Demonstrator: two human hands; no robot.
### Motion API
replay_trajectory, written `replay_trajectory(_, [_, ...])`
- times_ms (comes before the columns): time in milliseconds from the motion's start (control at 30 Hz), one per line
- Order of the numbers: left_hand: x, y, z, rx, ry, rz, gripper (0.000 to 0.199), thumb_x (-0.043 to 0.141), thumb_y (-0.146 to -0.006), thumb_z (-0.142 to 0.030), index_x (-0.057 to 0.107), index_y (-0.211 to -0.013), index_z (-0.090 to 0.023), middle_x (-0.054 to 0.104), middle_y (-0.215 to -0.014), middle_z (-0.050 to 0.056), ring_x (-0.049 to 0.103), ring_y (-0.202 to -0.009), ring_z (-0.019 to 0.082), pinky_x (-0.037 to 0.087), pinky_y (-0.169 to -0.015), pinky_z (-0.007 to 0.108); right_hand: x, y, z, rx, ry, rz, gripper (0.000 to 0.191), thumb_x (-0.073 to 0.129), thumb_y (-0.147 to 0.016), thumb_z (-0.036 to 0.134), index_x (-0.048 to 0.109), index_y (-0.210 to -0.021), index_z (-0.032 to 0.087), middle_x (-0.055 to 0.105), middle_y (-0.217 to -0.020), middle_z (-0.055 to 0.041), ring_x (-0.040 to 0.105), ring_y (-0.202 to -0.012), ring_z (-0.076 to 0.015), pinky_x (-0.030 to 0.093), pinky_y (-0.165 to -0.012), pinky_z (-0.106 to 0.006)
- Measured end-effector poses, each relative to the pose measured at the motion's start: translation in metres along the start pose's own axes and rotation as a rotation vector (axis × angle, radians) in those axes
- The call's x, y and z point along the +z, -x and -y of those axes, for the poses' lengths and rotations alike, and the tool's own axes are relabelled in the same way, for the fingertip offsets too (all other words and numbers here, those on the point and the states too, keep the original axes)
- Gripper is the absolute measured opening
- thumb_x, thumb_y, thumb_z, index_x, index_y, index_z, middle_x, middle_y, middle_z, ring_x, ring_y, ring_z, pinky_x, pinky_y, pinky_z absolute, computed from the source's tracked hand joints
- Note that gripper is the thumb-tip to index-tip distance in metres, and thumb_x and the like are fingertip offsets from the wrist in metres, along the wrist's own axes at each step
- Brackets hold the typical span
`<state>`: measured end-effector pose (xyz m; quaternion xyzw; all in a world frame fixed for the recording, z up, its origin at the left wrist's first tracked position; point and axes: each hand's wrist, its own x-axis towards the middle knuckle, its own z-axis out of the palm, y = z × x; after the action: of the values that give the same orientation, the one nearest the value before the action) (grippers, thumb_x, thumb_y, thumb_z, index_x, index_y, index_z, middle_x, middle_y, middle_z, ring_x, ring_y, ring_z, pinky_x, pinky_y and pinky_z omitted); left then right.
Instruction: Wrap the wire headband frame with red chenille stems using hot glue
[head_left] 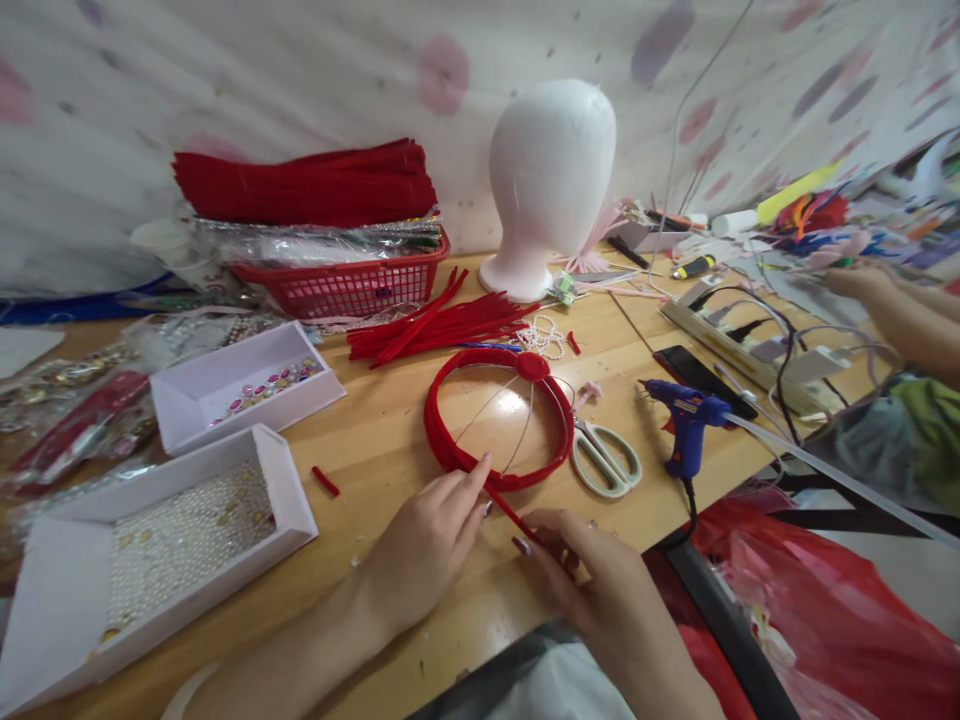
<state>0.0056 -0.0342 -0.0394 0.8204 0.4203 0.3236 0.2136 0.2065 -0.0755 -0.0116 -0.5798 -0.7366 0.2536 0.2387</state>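
red hoop (433, 420), beads (187, 540) in near box (291, 495), gems (259, 392) in far box (324, 384)

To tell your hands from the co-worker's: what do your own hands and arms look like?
The left hand and right hand are ungloved; dark, glossy nail polish shows on the right thumb. A pale band, perhaps a sleeve cuff, crosses the left forearm; the right forearm shows no sleeve.

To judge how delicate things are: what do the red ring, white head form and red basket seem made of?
Red ring: perhaps chenille or velvet; matte, fuzzy-looking surface. White head form: probably foam, though the smooth, matte surface leaves it open. Red basket: likely plastic, slightly shiny, with a moulded lattice.
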Motion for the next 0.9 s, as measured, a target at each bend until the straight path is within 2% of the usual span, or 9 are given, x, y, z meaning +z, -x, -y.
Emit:
replay_trajectory(167, [-0.001, 0.001, -0.002, -0.013, -0.009, 0.03, 0.048, 0.041, -0.097, -0.01, 0.042, -0.145, -0.014, 0.07, -0.117, 0.013, 0.067, -0.106, 0.022, 0.058, -0.092, 0.039, -0.012, -0.007, -0.012, -0.042, 0.015, -0.171, 0.016, 0.056, -0.096, 0.032, 0.07, -0.094, 0.025, 0.073, -0.078, -0.0021, 0.066, -0.065, -0.018, 0.051, -0.059, -0.026])
replay_trajectory(400, [-0.001, 0.003, -0.001, -0.042, 0.012, 0.043, 0.05, 0.041, -0.095, -0.009, 0.041, -0.145, -0.014, 0.067, -0.125, 0.014, 0.065, -0.113, 0.022, 0.057, -0.097, 0.04, -0.024, -0.013, -0.019, -0.02, -0.029, -0.218, 0.016, 0.055, -0.097, 0.03, 0.071, -0.096, 0.026, 0.071, -0.09, -0.0035, 0.067, -0.082, -0.0198, 0.051, -0.072, -0.029])
replay_trajectory(667, [0.001, 0.004, -0.001, -0.045, 0.018, 0.032, 0.058, 0.04, -0.094, -0.007, 0.036, -0.15, -0.02, 0.069, -0.114, 0.01, 0.066, -0.106, 0.022, 0.059, -0.091, 0.041, -0.03, -0.028, -0.033, 0.019, -0.083, -0.25, 0.02, 0.063, -0.09, 0.037, 0.063, -0.076, 0.023, 0.064, -0.071, -0.0008, 0.058, -0.064, -0.0177, 0.045, -0.059, -0.028])
replay_trajectory(800, [0.001, 0.004, -0.001, -0.045, 0.023, 0.024, 0.059, 0.04, -0.093, -0.006, 0.036, -0.151, -0.02, 0.068, -0.116, 0.011, 0.066, -0.107, 0.022, 0.058, -0.093, 0.041, -0.033, -0.042, -0.038, -0.03, -0.172, -0.282, 0.025, 0.065, -0.088, 0.036, 0.058, -0.068, 0.022, 0.067, -0.086, -0.0052, 0.063, -0.081, -0.0207, 0.049, -0.069, -0.03])
replay_trajectory(900, [0.001, 0.004, 0.0, -0.048, 0.028, 0.034, 0.06, 0.04, -0.094, -0.007, 0.034, -0.152, -0.021, 0.068, -0.115, 0.011, 0.066, -0.107, 0.022, 0.058, -0.092, 0.041, -0.034, -0.049, -0.043, -0.055, -0.23, -0.226, 0.027, 0.066, -0.088, 0.036, 0.056, -0.067, 0.022, 0.071, -0.101, -0.0083, 0.066, -0.095, -0.023, 0.05, -0.081, -0.034])
